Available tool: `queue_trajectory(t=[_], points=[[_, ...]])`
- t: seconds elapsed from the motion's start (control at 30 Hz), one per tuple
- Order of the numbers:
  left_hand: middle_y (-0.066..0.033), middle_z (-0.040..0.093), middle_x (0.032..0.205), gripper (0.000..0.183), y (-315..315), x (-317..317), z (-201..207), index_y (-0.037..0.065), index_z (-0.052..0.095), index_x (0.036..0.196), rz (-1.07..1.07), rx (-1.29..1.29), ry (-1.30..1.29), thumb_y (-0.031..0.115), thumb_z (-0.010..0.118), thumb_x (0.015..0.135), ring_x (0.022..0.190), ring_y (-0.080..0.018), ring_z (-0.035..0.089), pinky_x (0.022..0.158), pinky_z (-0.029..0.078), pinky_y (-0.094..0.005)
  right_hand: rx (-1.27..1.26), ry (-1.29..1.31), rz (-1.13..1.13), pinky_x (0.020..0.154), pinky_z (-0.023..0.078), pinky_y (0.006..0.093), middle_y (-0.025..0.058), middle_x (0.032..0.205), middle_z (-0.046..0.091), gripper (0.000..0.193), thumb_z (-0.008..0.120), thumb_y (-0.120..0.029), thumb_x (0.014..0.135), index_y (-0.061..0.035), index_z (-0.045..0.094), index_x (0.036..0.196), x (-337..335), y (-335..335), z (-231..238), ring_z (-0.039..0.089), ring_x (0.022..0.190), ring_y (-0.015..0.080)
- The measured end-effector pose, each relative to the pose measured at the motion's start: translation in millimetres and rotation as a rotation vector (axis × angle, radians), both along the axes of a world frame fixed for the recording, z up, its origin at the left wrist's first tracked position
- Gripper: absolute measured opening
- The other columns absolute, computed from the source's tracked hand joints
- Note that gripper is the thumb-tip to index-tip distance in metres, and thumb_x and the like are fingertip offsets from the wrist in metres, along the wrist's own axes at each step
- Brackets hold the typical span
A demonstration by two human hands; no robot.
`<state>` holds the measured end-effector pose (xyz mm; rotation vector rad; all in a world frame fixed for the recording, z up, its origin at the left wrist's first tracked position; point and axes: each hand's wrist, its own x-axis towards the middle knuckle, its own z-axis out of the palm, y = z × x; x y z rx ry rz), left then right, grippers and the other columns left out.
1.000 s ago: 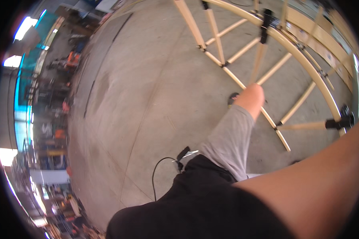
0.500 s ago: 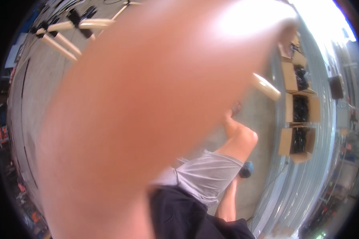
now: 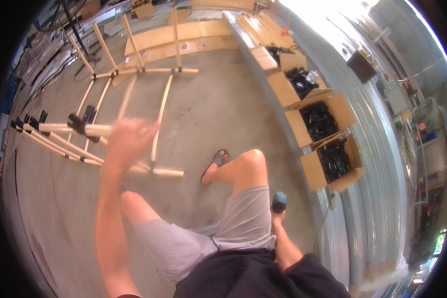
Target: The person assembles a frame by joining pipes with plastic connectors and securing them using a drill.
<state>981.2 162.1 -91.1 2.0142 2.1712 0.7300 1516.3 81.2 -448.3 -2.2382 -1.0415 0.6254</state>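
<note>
- your left hand (image 3: 126,141) is up and blurred in front of the wooden frame (image 3: 134,99), fingers loosely spread; i can't tell whether that grip has hold of anything, it looks empty but the blur hides it.
- the wooden frame lies flat on the concrete floor (image 3: 223,109), ahead and to the left of your bent knee (image 3: 251,159); black clamps (image 3: 82,119) sit on its rails on the far side from the knee.
- your right hand (image 3: 279,214) is low, just right of the knee's thigh, its grip closed around a blue-topped power tool (image 3: 279,201) that points up beside your grey shorts (image 3: 243,223).
- as i read it, you're reaching for the rail end nearest the knee; slow the left hand and settle it flat on the wood before bringing the tool over.
- keep the tool pointing away from your thigh while it travels, since it sits touching the shorts now.
- your sandalled foot (image 3: 216,164) is just beside the nearest rail end; plant it so it doesn't nudge the frame.
- open cardboard boxes (image 3: 328,149) of dark parts stand well to the right of the knee, along the metal wall.
</note>
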Motion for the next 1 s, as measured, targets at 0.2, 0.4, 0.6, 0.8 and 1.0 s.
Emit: queue_trajectory(t=[0.2, 0.4, 0.6, 0.8, 1.0], points=[[-0.0177, 0.06, 0.075, 0.032, 4.2, 16.1, -17.6, 0.002, 0.063, 0.071, 0.115, 0.193, -0.015, 0.029, 0.069, 0.086, 0.083, -0.0384, 0.051, 0.081, 0.038, -0.0493, 0.132, 0.071, 0.234, 0.064, 0.05, 0.0425, 0.0124, 0.072, 0.07, 0.03, 0.083, -0.024, 0.072, 0.0003, 0.071, 0.085, 66.1, 89.7, 2.1, 0.064, 0.065, 0.0214], [-0.0169, 0.059, 0.071, 0.03, 10.5, 27.4, -31.8, 0.0, 0.062, 0.068, 0.261, 0.264, 0.111, 0.025, 0.072, 0.082, 0.081, -0.0374, 0.054, 0.089, 0.039, -0.0488, 0.064, 0.044, 0.364, 0.066, 0.051, 0.0434, 0.0124, 0.073, 0.069, 0.03, 0.082, -0.025, 0.073, 0.0001, 0.07, 0.084, 115.2, 205.1, -1.2, 0.064, 0.065, 0.0213], [-0.0165, 0.057, 0.072, 0.027, 23.9, 33.9, -52.3, 0.0, 0.059, 0.063, 0.496, 0.33, 0.181, 0.016, 0.073, 0.079, 0.088, -0.0359, 0.056, 0.113, 0.034, -0.0509, 0.06, 0.062, 0.565, 0.066, 0.051, 0.0433, 0.0115, 0.074, 0.069, 0.031, 0.082, -0.026, 0.074, 0.0, 0.07, 0.085, 120.3, 323.7, -0.2, 0.064, 0.067, 0.0217], [-0.0172, 0.052, 0.071, 0.02, 18.0, 23.8, -61.1, -0.001, 0.052, 0.062, 0.577, 0.232, 0.225, 0.005, 0.068, 0.073, 0.087, -0.0369, 0.055, 0.119, 0.029, -0.0524, 0.063, 0.115, 0.729, 0.067, 0.051, 0.0433, 0.0105, 0.075, 0.068, 0.031, 0.081, -0.026, 0.074, -0.0002, 0.07, 0.086, 112.0, 427.7, -0.4, 0.064, 0.069, 0.0221], [-0.0156, 0.048, 0.075, 0.022, 18.1, 57.5, -41.3, -0.002, 0.044, 0.066, 0.654, 0.188, 0.227, -0.001, 0.065, 0.073, 0.085, -0.0366, 0.052, 0.12, 0.028, -0.0522, 0.043, 0.185, 0.843, 0.068, 0.051, 0.0433, 0.0096, 0.075, 0.068, 0.031, 0.081, -0.027, 0.075, -0.0003, 0.069, 0.087, 74.5, 536.1, -7.3, 0.063, 0.071, 0.0225]])
